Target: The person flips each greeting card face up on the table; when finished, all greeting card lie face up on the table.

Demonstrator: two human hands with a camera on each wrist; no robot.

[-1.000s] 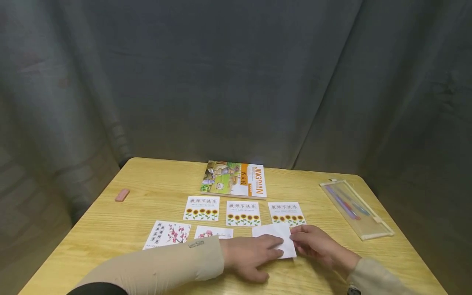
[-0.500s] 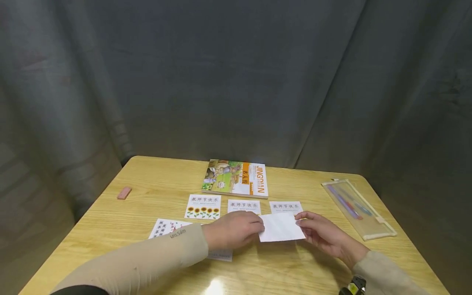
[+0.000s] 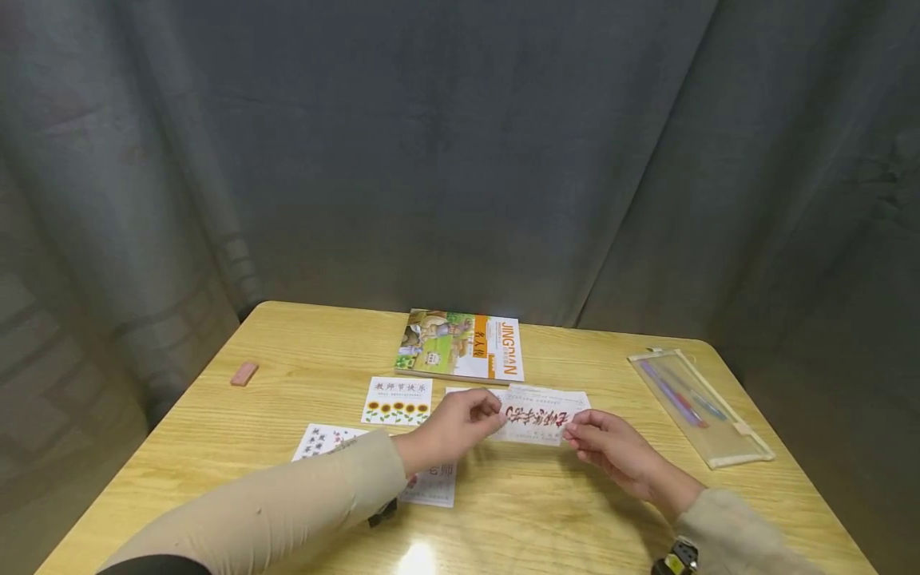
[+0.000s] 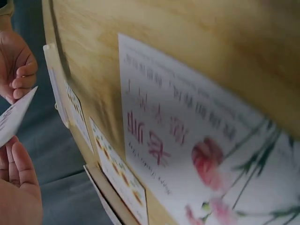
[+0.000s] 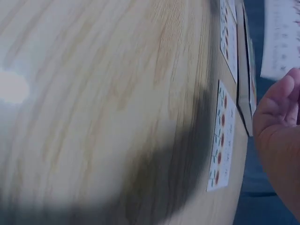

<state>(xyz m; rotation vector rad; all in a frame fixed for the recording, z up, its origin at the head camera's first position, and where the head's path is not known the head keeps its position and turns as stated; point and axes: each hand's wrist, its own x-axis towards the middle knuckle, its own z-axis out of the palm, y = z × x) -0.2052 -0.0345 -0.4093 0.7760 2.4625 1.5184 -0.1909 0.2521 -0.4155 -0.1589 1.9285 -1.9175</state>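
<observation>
Both hands hold a white greeting card (image 3: pixel 535 430) with red brush lettering above the table; its lettering appears upside down in the head view. My left hand (image 3: pixel 460 426) pinches the card's left edge. At the opposite edge, my right hand (image 3: pixel 621 454) grips a corner between thumb and fingers. Two sunflower cards lie partly hidden behind the held card. A third sunflower card (image 3: pixel 398 401) lies in full sight to the left. Under the left forearm are a flower-branch card (image 3: pixel 319 439) and a carnation card (image 4: pixel 187 126), both partly covered in the head view.
A picture-covered book (image 3: pixel 460 345) lies behind the card row. On the right is a see-through zip pouch (image 3: pixel 700 407) with pens inside. A pink eraser (image 3: pixel 244 374) sits at the left. Dark curtain (image 3: pixel 446 160) hangs beyond the wooden table's (image 3: pixel 575 535) back edge.
The card has been lifted off the table and turned over from its blank side to its red-lettered side. My left hand has gone from lying flat on it to pinching its edge.
</observation>
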